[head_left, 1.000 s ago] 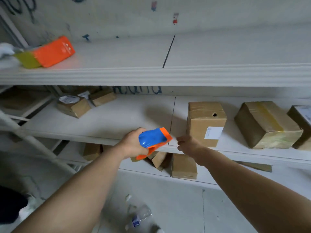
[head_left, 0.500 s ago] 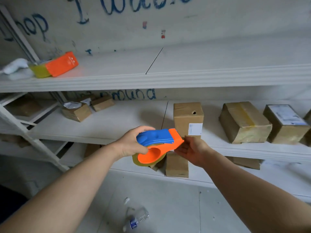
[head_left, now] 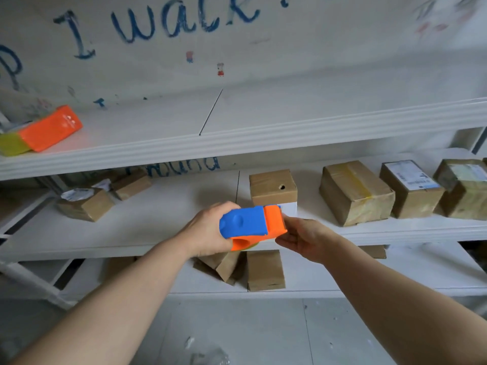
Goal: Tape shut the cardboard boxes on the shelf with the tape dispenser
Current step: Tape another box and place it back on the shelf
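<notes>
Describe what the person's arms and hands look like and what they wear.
Two bare hands, the left hand and the right hand, with no gloves. No ring, watch or bracelet shows on either. The left forearm and the right forearm are bare to the picture's edge; no sleeve is in view.
</notes>
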